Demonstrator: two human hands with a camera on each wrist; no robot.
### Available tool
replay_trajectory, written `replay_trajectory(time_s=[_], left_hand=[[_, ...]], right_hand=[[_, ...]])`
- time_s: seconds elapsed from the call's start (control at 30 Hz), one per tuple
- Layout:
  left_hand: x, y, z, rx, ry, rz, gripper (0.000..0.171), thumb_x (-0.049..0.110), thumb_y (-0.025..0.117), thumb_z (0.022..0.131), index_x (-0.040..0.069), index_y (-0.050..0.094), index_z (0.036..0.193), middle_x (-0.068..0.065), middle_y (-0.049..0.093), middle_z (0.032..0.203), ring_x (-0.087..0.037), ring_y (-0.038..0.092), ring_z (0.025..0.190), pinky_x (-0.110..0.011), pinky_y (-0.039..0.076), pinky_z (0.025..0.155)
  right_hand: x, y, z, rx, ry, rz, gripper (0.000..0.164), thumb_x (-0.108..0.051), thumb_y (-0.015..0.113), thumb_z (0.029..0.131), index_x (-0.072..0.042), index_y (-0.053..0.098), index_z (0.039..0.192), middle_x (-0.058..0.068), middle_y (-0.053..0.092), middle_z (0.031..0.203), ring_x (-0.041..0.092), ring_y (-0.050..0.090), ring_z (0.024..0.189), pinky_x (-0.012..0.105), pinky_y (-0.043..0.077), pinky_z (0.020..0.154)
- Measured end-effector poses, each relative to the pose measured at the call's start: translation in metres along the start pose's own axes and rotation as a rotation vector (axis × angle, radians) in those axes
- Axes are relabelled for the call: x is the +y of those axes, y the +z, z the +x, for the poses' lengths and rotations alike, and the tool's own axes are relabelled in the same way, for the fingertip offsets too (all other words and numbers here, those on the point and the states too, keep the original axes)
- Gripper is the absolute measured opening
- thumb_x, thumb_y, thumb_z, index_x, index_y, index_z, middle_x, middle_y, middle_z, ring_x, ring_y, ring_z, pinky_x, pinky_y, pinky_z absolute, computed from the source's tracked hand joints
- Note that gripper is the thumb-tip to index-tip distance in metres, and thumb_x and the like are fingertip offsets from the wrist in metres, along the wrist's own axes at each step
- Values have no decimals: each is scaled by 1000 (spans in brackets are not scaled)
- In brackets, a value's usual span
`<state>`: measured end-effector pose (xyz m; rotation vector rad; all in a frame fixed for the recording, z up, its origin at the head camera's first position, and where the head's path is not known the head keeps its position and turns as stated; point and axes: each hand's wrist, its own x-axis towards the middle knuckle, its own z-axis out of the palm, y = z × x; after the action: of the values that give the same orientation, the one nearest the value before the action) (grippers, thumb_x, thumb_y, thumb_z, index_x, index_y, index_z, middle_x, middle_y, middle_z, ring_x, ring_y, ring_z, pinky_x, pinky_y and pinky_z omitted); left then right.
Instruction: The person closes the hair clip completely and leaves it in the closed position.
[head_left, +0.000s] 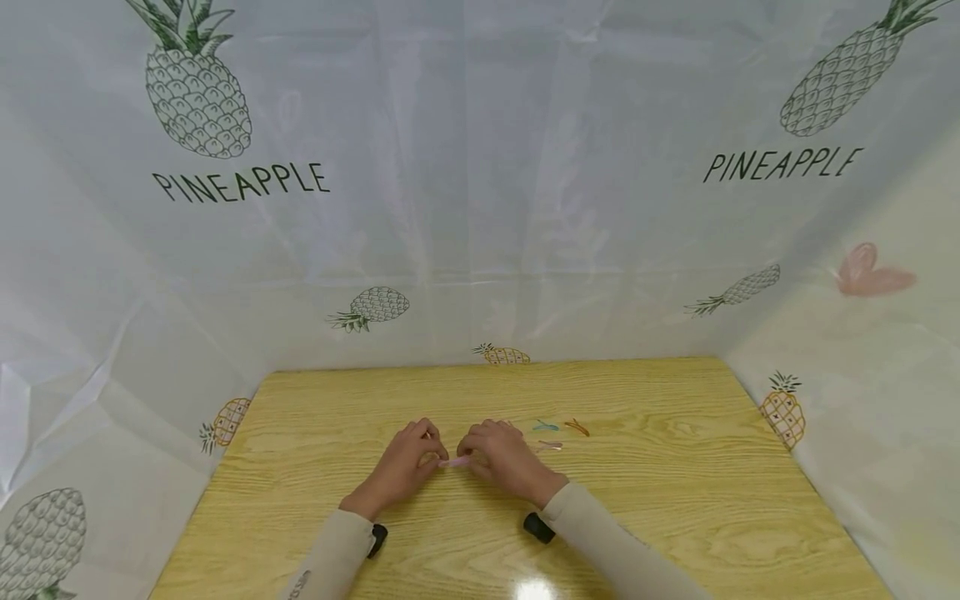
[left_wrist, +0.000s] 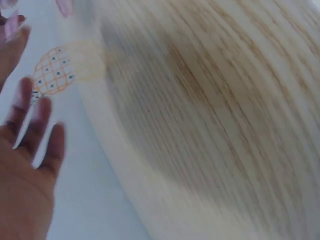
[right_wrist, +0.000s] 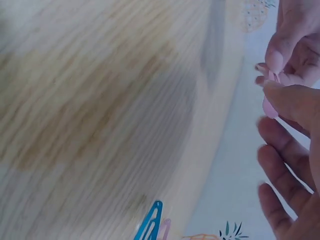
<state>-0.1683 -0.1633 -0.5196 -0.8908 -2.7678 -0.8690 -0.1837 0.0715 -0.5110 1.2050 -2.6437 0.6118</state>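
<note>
A pink snap hair clip (head_left: 455,462) is held between my two hands, a little above the wooden table. My left hand (head_left: 405,463) pinches one end with thumb and finger. The other end is pinched by my right hand (head_left: 506,460). In the right wrist view the rounded end of the pink clip (right_wrist: 270,108) shows below the right thumb, and the remaining right fingers (right_wrist: 282,172) are spread apart. The left wrist view shows the left hand (left_wrist: 25,185) at its left edge, and most of the clip is cut off there.
Right of the right hand lie a blue hair clip (head_left: 546,426), an orange-brown one (head_left: 577,427) and a pale pink one (head_left: 551,446). The wooden table (head_left: 675,483) meets white pineapple-print sheeting (head_left: 465,208) at the back and sides.
</note>
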Motion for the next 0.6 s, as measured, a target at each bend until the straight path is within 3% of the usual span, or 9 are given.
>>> replay_trajectory(time_s=[0.17, 0.3, 0.5, 0.6], left_hand=[[-5, -5, -3, -113, -73, -212, 7, 8, 74, 100, 12, 76, 94, 3, 52, 107, -17, 45, 97, -37, 46, 86], [-10, -8, -6, -183, -118, -356, 10, 13, 70, 104, 8, 75, 96, -1, 50, 108, -21, 47, 103, -43, 45, 92], [-16, -10, -11, -221, -156, -463, 15, 16, 64, 108, 5, 72, 100, -5, 53, 113, -23, 52, 108, -40, 47, 94], [-16, -11, -13, -196, -150, -450, 13, 15, 65, 107, 5, 72, 102, -6, 55, 112, -25, 53, 107, -40, 48, 94]], right_hand=[[-3, 3, 3, 38, -36, -42, 14, -24, 88, 89, -21, 78, 99, -7, 71, 102, 14, 64, 97, 37, 53, 92], [-5, 4, 6, 56, -79, -89, 13, -26, 89, 88, -22, 78, 95, -8, 70, 101, 12, 64, 96, 36, 54, 94], [-7, 6, 10, 60, -146, -161, 12, -28, 88, 90, -22, 78, 94, -9, 70, 99, 11, 65, 98, 32, 54, 97], [-7, 9, 12, 43, -142, -180, 10, -27, 87, 92, -22, 78, 95, -9, 70, 98, 10, 65, 98, 31, 54, 98]])
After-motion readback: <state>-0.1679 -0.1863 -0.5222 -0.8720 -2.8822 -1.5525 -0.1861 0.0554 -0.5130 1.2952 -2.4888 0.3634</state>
